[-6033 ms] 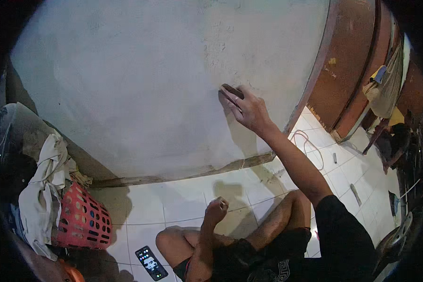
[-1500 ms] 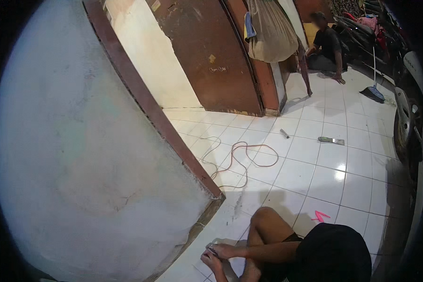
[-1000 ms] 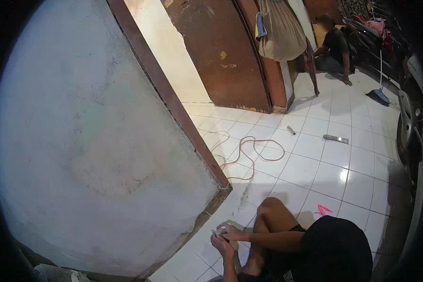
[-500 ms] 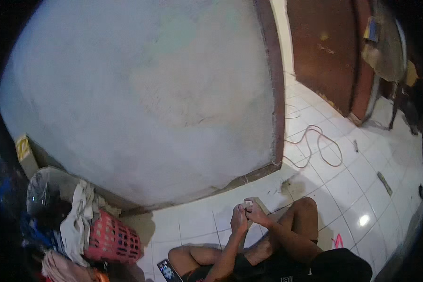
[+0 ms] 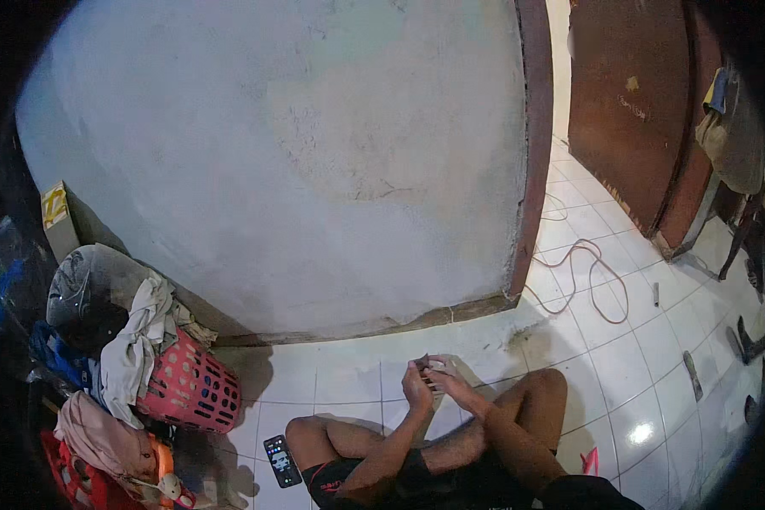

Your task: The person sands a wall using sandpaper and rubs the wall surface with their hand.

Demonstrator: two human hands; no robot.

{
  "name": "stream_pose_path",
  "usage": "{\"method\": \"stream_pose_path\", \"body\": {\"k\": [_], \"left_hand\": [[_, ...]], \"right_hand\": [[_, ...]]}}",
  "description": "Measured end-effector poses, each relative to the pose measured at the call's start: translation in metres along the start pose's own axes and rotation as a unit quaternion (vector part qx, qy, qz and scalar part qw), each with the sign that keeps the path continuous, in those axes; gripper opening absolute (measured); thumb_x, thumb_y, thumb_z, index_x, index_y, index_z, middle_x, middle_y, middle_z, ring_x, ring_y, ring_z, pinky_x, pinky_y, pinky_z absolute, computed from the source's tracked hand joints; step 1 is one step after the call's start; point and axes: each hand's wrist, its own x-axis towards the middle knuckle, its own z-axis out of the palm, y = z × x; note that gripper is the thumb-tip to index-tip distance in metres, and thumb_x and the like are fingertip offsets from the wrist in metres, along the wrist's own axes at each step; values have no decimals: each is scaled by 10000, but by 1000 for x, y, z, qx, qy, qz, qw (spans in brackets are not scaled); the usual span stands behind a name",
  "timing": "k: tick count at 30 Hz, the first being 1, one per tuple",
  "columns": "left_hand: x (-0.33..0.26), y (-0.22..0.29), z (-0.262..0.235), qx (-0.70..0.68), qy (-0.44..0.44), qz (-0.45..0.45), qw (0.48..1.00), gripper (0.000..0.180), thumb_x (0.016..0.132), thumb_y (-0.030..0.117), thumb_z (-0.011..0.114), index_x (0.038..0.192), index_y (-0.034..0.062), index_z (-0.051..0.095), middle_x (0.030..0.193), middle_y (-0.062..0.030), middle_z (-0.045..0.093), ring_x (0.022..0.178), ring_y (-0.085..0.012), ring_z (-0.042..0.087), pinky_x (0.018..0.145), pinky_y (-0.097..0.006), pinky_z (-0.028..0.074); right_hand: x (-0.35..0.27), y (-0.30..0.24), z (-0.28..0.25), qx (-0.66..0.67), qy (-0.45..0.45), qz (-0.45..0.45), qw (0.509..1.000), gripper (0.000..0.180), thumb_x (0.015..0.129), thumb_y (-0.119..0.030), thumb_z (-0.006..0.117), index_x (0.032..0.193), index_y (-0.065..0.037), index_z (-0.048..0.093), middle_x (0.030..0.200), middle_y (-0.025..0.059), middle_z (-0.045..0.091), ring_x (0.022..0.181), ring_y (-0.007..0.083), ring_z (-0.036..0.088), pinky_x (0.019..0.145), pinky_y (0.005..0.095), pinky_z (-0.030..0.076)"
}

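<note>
Above my crossed legs, my left hand (image 5: 416,387) and my right hand (image 5: 453,382) meet, fingers bent toward each other. A small pale thing (image 5: 436,366) shows between the fingertips, too small and partly covered for me to tell its kind. Both hands look closed around it, and the fingers hide most of it. White floor tiles lie beneath and beyond them. On the floor left of my knee rests a black smartphone (image 5: 281,461) with its screen lit.
A pink laundry basket (image 5: 191,382) heaped with clothes (image 5: 140,340) stands at the left by the grey wall (image 5: 314,170). A thin cable (image 5: 580,246) loops over the tiles near the brown door (image 5: 629,102). A pink object (image 5: 591,461) lies beside my right knee.
The whole view has shifted, with the basket and phone now higher in the picture. My hands stay together, but the fingers have changed position around the small pale thing.
</note>
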Motion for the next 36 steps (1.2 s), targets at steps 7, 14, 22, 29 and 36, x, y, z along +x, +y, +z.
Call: {"method": "stream_pose_path", "body": {"k": [7, 14, 22, 29, 36], "left_hand": [[11, 3, -15, -306, -14, -148, 940, 741, 926, 639, 334, 1230, -3, 544, 1090, -185, 623, 1012, -358, 586, 931, -486, 462], [-6, 25, -7, -351, -66, -166, 919, 588, 906, 498, 414, 1218, 21, 556, 1098, -180, 628, 1032, -354, 586, 951, -477, 446], [-18, 34, 2, -349, -84, -186, 914, 485, 1010, 365, 418, 1315, 3, 521, 1295, -143, 583, 1186, -289, 554, 1026, -383, 420], [-20, 30, -32, -91, -172, 24, 981, 560, 1047, 416, 331, 1455, 34, 365, 1420, -123, 463, 1279, -239, 469, 1118, -355, 325], [21, -3, -88, -139, -84, -149, 975, 536, 1012, 472, 382, 1128, -13, 578, 1111, -170, 657, 892, -260, 639, 732, -357, 536]], "right_hand": [[7, 39, 9, -144, 137, -26, 980, 568, 869, -269, 727, 1268, 16, 441, 1148, 146, 577, 1087, 221, 582, 872, 337, 507], [-2, 37, 21, -197, 180, -33, 963, 626, 838, -339, 744, 1255, 73, 523, 1088, 184, 666, 1006, 248, 642, 883, 367, 496], [-5, 6, 29, 45, 185, -58, 980, 421, 858, -169, 729, 1217, -38, 553, 1111, 76, 628, 1005, 165, 624, 851, 312, 525], [-4, 8, 22, 209, 50, -1, 977, 424, 904, -125, 669, 1291, -42, 515, 1190, 75, 590, 1078, 185, 595, 891, 345, 522], [20, 40, -8, -200, 197, -198, 939, 394, 925, -140, 620, 1269, 14, 503, 1172, 114, 612, 1093, 212, 589, 919, 360, 481]]}}
